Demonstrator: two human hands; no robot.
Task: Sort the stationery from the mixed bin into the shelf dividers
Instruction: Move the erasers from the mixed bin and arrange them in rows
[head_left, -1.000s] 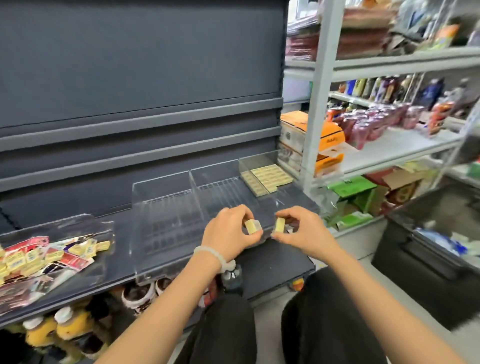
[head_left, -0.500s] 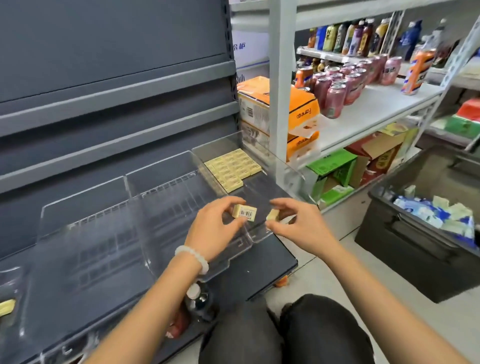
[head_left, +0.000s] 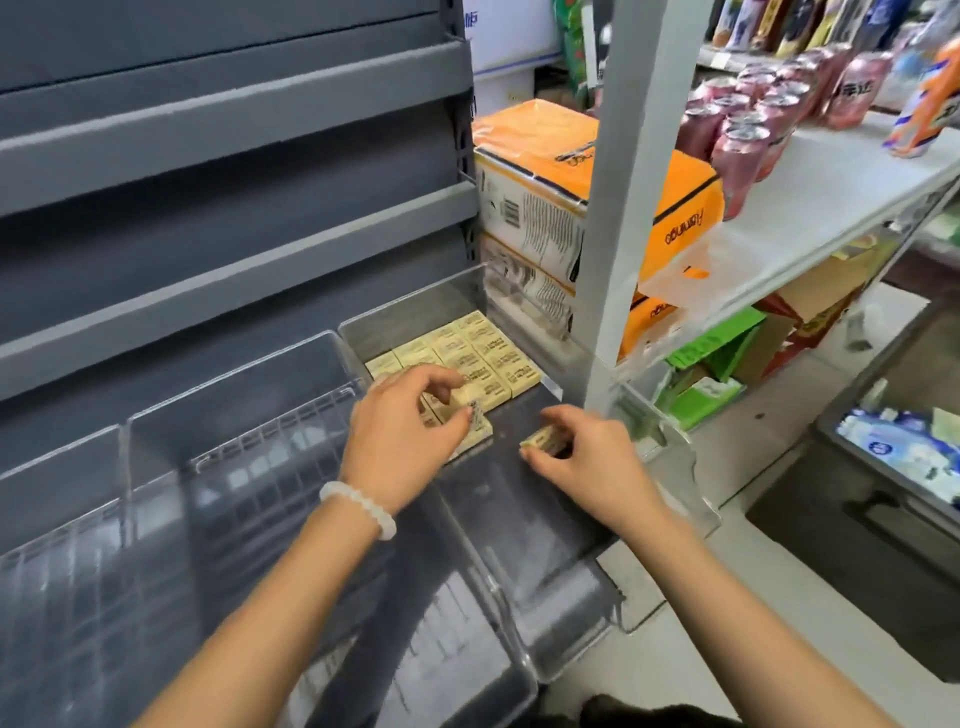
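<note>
Left hand (head_left: 410, 431), wearing a pale bead bracelet (head_left: 358, 506), pinches a cream eraser (head_left: 475, 423) between thumb and fingers and is setting it down at the near end of the eraser rows. Half a second ago it held that eraser up in the air over the front of the clear divider tray (head_left: 524, 660); now hand and eraser are low inside the rightmost compartment, touching the laid pack. Right hand (head_left: 587, 457) pinches a second eraser (head_left: 543, 441) at its fingertips, just beside the first and low over the bare compartment floor, where before it hovered at the tray's front lip. I judge both pieces are about to be let go, lengthening the near row.

Beyond the hands, the stacked erasers (head_left: 483, 358) lie flat in tidy rows against the compartment's back wall. The compartments to the left hold nothing that I can see. To the right, on the floor, stands the dark mixed bin (head_left: 852, 519) with blue-and-white packets still in it, so much sorting remains. Farther off are orange cartons (head_left: 597, 187) and drink cans (head_left: 748, 135) on a white shelf.
</note>
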